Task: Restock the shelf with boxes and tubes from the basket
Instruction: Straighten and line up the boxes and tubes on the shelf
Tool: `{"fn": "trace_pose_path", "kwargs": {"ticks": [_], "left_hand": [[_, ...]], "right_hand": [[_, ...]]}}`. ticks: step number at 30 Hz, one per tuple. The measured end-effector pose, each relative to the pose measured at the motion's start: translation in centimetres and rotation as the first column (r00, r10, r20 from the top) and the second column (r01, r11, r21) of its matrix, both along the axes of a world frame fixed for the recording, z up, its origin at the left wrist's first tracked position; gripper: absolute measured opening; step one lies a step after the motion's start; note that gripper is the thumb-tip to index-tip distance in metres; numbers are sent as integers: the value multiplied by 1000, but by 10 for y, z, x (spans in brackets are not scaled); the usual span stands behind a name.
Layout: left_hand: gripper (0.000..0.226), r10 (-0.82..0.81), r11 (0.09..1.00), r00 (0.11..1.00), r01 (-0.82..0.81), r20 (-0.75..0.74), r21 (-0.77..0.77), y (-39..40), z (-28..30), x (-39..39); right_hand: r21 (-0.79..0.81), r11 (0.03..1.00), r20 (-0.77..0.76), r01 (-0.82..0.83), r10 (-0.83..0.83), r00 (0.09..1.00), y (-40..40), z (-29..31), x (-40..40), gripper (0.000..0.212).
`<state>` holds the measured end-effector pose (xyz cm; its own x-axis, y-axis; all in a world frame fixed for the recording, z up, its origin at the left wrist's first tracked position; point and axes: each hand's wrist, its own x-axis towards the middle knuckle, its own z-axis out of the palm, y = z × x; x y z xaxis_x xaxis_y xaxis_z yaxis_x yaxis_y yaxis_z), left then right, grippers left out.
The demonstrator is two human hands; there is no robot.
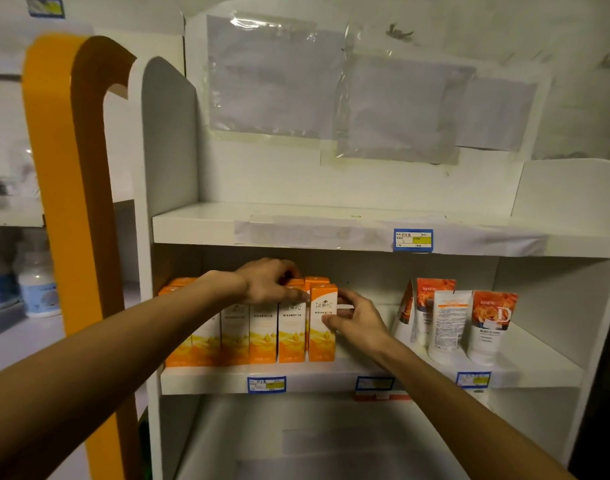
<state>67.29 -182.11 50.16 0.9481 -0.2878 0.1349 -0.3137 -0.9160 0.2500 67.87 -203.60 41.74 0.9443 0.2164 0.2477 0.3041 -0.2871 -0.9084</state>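
Stood before a white shelf unit (331, 377), both arms reaching into its middle tier. Left hand (267, 280) laid over the tops of the upright orange-and-white boxes (263, 336), fingers curled down and pinching the top of a box in the back row at about 11 o'clock from the end box. Right hand (357, 318) placed at 3 o'clock of the end box (322, 323), thumb and fingertips pressed against its right side, fingers bent and close together rather than spread. End box upright, last in the front row, touching its neighbour at 9 o'clock. More boxes lined behind, their orange tops just showing.

Well off at 3 o'clock on the same tier, a cluster of white tubes with orange-red rose print (452, 323), standing cap-down, one turned to show its printed back; a gap of bare board between these and the boxes. Blue-and-yellow price tags (266, 384) clipped along the tier's front edge, another price tag (413, 240) on the upper tier at 12 o'clock. Taped plastic sheets (331, 88) on the back panel above. An orange curved post (71, 188) at 9 o'clock, and beyond it pale bottles (38, 289) on a neighbouring shelf. No basket in view.
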Motion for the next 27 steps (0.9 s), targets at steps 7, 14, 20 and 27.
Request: {"fn": "trace_pose_path", "kwargs": {"ticks": [7,14,20,27], "left_hand": [[58,-29,998,997,33,-67,54,3,1,-2],[57,-70,997,994,71,-80,13,4,8,0],[66,-59,997,989,53,-138,-47,6,7,0],[73,-28,999,990,33,-139,35,-4,1,-5]], "right_hand": [[-80,995,-84,-66,59,995,17,-10,-4,48],[-107,993,-78,-39,31,996,30,-13,-6,48],[-144,989,-127,-26,8,992,32,-13,-7,52],[-109,990,-199,-91,68,978,23,-4,-8,51]]}}
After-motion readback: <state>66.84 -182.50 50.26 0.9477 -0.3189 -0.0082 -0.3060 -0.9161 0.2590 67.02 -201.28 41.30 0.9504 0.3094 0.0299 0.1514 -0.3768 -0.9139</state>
